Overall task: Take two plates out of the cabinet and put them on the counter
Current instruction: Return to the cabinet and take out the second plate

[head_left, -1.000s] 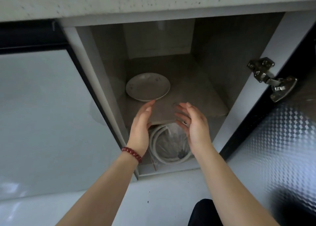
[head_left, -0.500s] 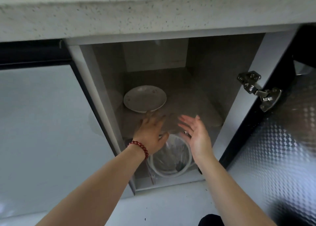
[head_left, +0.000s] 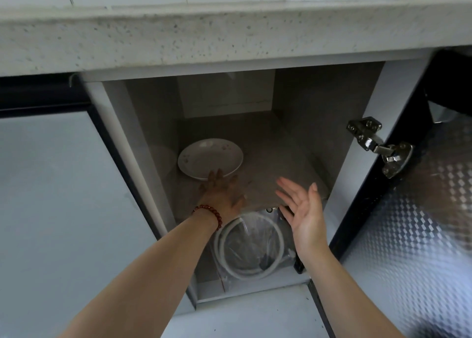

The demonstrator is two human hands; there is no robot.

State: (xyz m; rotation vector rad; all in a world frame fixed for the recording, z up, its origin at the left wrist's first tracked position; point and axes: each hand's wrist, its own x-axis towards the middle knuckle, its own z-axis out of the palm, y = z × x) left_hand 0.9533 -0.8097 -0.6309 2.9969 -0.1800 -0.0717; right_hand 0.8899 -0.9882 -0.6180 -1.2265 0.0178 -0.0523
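Observation:
White plates (head_left: 210, 157) with small faint marks lie stacked on the left of the grey shelf (head_left: 281, 169) inside the open cabinet. My left hand (head_left: 221, 192), with a red bead bracelet on the wrist, reaches flat over the shelf; its fingertips touch the near rim of the plates. It holds nothing. My right hand (head_left: 302, 210) hovers open at the shelf's front edge, palm turned left, fingers spread, empty. The speckled stone counter (head_left: 229, 36) runs across the top, above the cabinet.
Below the shelf lies a coiled white hose in clear plastic (head_left: 249, 248). The cabinet door (head_left: 413, 235) with a patterned silver lining stands open at the right, its metal hinge (head_left: 378, 146) sticking out. A closed grey door (head_left: 58, 197) is at the left.
My left hand has pushed further into the cabinet, from the shelf's front edge up to the plates' rim. My right hand stayed at the front. The view has tilted up, so more counter shows.

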